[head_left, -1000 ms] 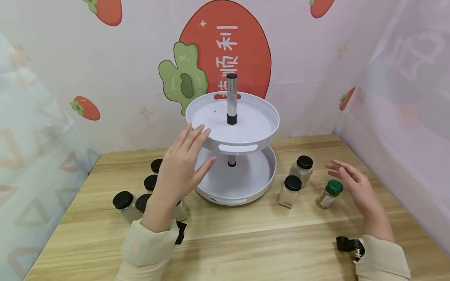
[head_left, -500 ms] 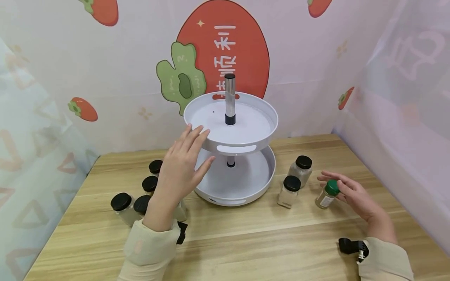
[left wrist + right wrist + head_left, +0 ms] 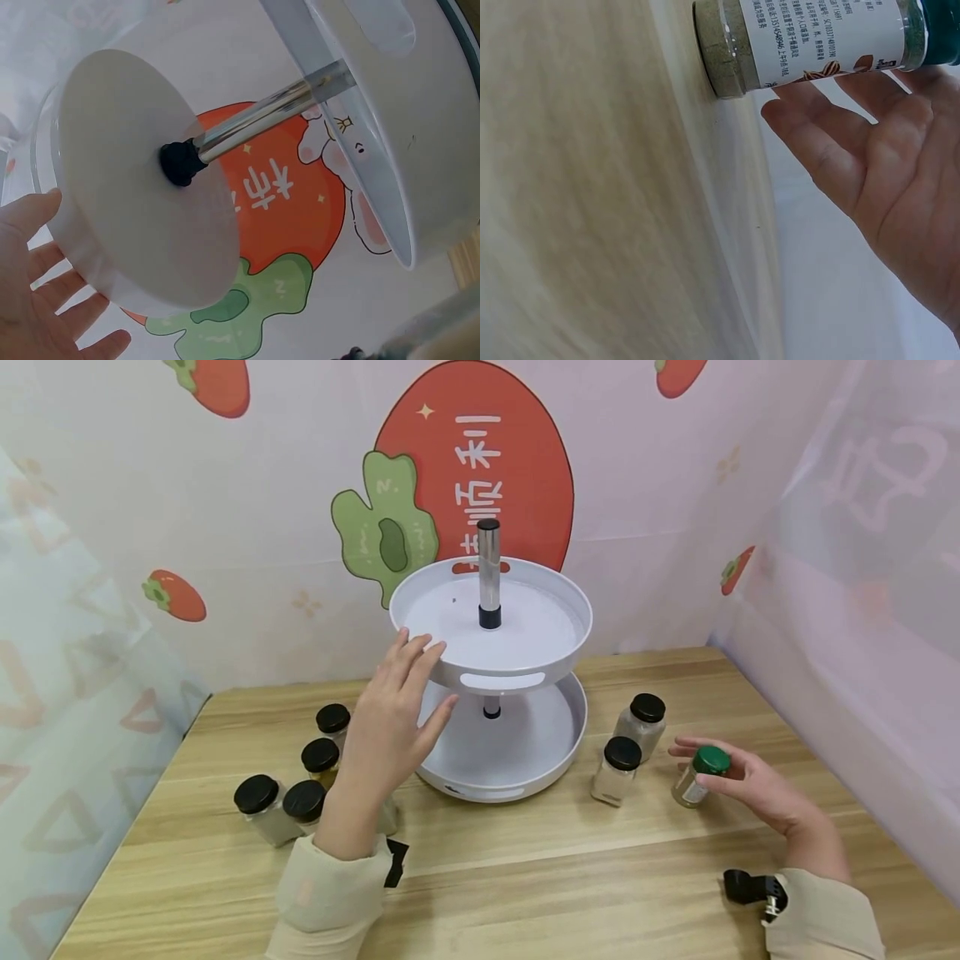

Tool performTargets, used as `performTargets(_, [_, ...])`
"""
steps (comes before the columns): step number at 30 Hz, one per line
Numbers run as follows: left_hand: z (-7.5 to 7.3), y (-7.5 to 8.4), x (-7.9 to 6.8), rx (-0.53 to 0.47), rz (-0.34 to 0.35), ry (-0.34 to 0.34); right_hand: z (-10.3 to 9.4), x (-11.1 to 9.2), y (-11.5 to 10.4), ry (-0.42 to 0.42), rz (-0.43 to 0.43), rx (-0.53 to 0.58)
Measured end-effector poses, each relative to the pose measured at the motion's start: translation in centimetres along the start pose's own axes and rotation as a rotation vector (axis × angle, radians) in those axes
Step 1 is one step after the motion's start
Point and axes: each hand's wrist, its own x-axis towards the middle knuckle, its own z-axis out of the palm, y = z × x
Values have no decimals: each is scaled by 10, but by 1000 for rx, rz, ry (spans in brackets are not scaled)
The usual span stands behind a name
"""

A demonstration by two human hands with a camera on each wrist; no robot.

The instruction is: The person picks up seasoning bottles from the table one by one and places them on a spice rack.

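My left hand (image 3: 390,718), its fingers straight and spread, is at the left rim of the upper tier of a white two-tier round tray (image 3: 517,652). In the left wrist view the fingers (image 3: 64,289) lie beside that tier's edge; firm contact is unclear. My right hand (image 3: 757,781) is around a green-capped spice jar (image 3: 692,787) standing on the table. Its fingers curve loosely on the far side and the thumb is on the near side. In the right wrist view the label and tan powder of the jar show, with fingertips (image 3: 780,116) beside it.
Two black-capped jars (image 3: 617,777) stand between the tray and the green-capped jar. Several more black-capped jars (image 3: 277,818) are grouped at the left, partly hidden by my left forearm. A chrome post (image 3: 489,577) rises through the tiers. Printed cloth walls enclose the wooden table (image 3: 570,893).
My right hand has come down and left, from behind the green-capped jar to around it. The left hand has stayed at the upper rim. The head view has shifted slightly.
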Motion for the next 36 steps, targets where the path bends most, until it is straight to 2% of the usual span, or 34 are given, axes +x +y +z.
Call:
performTargets(9, [5, 1, -3, -27, -5, 56, -1, -2, 1, -5, 30, -118])
performTargets(20, [10, 1, -4, -45, -26, 78, 0, -3, 2, 9, 8, -41])
performTargets(24, [11, 1, -4, -49, -36, 93, 0, -2, -1, 38, 20, -25])
performTargets(31, [15, 2, -4, -57, -46, 117, 0, -1, -4, 120, 56, -82])
performTargets(36, [18, 3, -5, -73, -57, 124, 0, -2, -4, 178, 61, -82])
